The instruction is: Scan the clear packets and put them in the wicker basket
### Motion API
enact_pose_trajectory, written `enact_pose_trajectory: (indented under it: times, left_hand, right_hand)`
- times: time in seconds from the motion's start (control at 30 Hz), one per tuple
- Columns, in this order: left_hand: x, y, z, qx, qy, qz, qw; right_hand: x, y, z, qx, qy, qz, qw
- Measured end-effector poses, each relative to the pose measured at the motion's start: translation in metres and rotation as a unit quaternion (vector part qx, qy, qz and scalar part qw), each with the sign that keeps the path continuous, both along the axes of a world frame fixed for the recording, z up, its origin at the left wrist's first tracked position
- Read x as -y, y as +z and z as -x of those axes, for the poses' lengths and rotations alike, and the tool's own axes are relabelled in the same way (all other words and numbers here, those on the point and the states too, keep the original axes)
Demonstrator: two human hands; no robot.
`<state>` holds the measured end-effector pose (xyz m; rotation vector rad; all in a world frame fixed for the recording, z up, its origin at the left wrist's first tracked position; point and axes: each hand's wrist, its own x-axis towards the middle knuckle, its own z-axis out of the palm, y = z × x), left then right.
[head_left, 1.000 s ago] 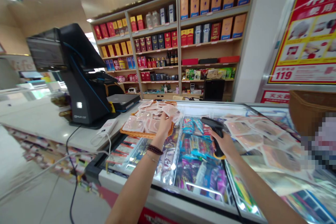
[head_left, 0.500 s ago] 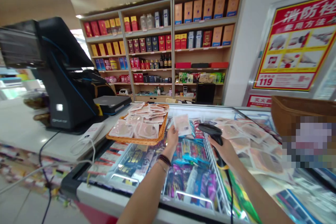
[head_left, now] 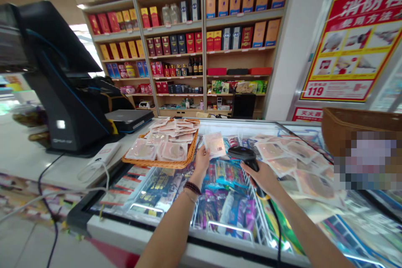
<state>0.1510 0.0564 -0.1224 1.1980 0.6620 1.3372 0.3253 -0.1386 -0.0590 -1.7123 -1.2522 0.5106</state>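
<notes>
My left hand (head_left: pixel 202 160) grips a flat clear food packet (head_left: pixel 215 145) by its edge, with a small printed label showing on it. In my right hand (head_left: pixel 258 174) is a black barcode scanner (head_left: pixel 242 153), its head close to the packet's right side but apart from it. A cord runs down from the scanner's handle. To the left of my left hand, a wicker tray (head_left: pixel 163 162) bears several similar packets. More packets (head_left: pixel 301 159) are spread on the glass top right of the scanner.
Below my hands is a glass-topped freezer (head_left: pixel 141 234) with colourful wrapped goods in wire baskets. A black checkout terminal (head_left: pixel 69 92), a weighing scale (head_left: pixel 129 118) and a white device with a cable (head_left: pixel 102 157) stand left. A brown basket (head_left: pixel 361 123) stands right.
The scanner has moved slightly left, nearer the packet. The packet in my left hand has tilted a little, and the whole view has shifted slightly.
</notes>
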Motion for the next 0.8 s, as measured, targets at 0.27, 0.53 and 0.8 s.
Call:
enact_pose_trajectory:
  times: [0.27, 0.53, 0.8]
  left_hand:
    - [0.009, 0.008, 0.004, -0.017, 0.01, -0.003, 1.0]
    - [-0.003, 0.021, -0.001, -0.045, 0.013, 0.113, 0.992]
    - [0.014, 0.045, -0.081, -0.048, -0.035, 0.131, 0.99]
  right_hand:
    - [0.0, 0.002, 0.002, -0.047, 0.01, -0.019, 0.999]
    - [0.024, 0.02, -0.038, -0.098, -0.036, -0.068, 0.992]
    - [0.092, 0.016, -0.125, -0.109, -0.209, -0.127, 0.963]
